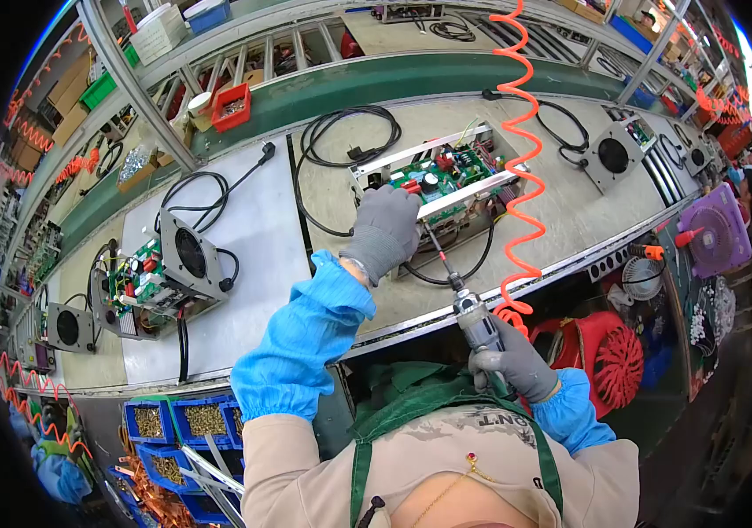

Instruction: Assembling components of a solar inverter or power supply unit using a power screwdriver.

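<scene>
My left hand (385, 231), in a grey glove, closes over the near left corner of an open metal chassis (473, 189). A green circuit board (460, 170) with red and black parts sits inside that chassis. My right hand (519, 359), also gloved, grips a grey power screwdriver (475, 319). Its long bit points up and left to the near side rail of the chassis, close to my left hand; whether the tip touches a screw is too small to tell. A black power cable (354, 114) lies looped behind the chassis.
An orange coiled hose (524, 207) hangs just right of the chassis. More units stand on the bench, one with a fan (189, 253) at left, another grey one (612, 155) at right. Blue bins (149, 422) of small fasteners sit low left; a red fan (615, 363) stands below the bench.
</scene>
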The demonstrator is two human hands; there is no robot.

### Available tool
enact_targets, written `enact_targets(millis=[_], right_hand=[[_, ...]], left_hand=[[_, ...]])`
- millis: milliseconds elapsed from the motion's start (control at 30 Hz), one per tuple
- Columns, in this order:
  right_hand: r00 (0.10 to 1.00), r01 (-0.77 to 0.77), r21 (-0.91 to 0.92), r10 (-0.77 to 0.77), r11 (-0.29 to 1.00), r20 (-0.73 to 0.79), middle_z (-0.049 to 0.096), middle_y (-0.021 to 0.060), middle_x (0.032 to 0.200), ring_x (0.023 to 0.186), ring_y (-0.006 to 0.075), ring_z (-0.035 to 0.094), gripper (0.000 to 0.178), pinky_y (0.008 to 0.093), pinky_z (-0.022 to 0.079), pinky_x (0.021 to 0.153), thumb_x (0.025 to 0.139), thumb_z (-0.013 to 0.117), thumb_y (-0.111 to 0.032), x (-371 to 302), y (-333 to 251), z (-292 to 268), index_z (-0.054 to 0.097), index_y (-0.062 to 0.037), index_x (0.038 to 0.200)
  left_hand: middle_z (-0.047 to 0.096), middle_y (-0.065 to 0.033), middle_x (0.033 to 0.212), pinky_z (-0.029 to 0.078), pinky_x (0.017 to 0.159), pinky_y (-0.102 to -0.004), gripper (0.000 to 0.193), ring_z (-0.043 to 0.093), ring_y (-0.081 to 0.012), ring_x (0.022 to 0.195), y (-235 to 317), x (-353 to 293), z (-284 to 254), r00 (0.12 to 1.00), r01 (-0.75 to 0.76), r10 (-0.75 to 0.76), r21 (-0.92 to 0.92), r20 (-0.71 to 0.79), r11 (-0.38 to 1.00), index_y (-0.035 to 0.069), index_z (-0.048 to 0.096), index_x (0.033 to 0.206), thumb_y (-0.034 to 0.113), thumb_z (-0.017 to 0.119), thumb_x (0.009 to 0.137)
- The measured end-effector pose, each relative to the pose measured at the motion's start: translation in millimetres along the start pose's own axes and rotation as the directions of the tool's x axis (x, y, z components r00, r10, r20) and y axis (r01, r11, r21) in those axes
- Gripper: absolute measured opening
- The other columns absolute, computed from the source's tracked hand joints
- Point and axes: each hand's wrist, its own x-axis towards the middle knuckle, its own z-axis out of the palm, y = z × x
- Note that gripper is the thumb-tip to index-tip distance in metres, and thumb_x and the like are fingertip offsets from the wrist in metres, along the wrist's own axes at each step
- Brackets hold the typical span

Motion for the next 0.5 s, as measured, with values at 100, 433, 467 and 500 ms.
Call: enact_targets(millis=[100, 433, 467, 500], right_hand=[[1.000, 0.002, 0.024, -0.002, 1.000, -0.005, 0.058, 0.0099, 0.080, 0.058, 0.0165, 0.061, 0.075, 0.0299, 0.052, 0.054, 0.073, 0.066, -0.011, 0, 3, -1, 0.033, -0.0063, 0.140], [0.998, 0.039, 0.117, -0.044, 0.992, 0.045, 0.057, 0.0083, 0.078, 0.056, 0.0144, 0.060, 0.075, 0.0275, 0.051, 0.052, 0.072, 0.066, -0.014, -4, -5, -5, 0.034, -0.0051, 0.140], [0.999, 0.025, 0.062, -0.027, 0.998, 0.031, 0.057, 0.0082, 0.078, 0.056, 0.0141, 0.060, 0.075, 0.0272, 0.051, 0.052, 0.072, 0.066, -0.014, -3, -5, -5, 0.034, -0.0053, 0.139], [0.999, 0.025, 0.063, -0.028, 0.998, 0.033, 0.057, 0.0082, 0.078, 0.056, 0.0141, 0.060, 0.075, 0.0272, 0.051, 0.052, 0.072, 0.066, -0.014, -3, -5, -4, 0.034, -0.0053, 0.139]], left_hand=[[0.062, -0.0049, 0.084, 0.045, 0.074, -0.0385, 0.020, 0.059, -0.0230, 0.087, 1, 0, 1, 1.000, 0.003, -0.003, -0.001, 0.004, 1.000, 0.011, 0.064, 0.086, 0.025, 0.068, 0.071], [0.062, -0.0055, 0.083, 0.044, 0.073, -0.0387, 0.021, 0.058, -0.0241, 0.085, 2, -3, 5, 0.991, 0.016, -0.032, -0.126, -0.130, 0.992, 0.013, 0.065, 0.088, 0.019, 0.069, 0.068], [0.062, -0.0054, 0.083, 0.044, 0.073, -0.0385, 0.022, 0.058, -0.0238, 0.085, 3, -2, 4, 0.995, 0.039, -0.049, -0.111, -0.089, 0.993, 0.013, 0.065, 0.089, 0.019, 0.070, 0.068], [0.062, -0.0054, 0.083, 0.044, 0.073, -0.0385, 0.022, 0.058, -0.0238, 0.085, 4, -2, 4, 0.995, 0.040, -0.050, -0.109, -0.089, 0.993, 0.013, 0.065, 0.089, 0.019, 0.070, 0.068]])
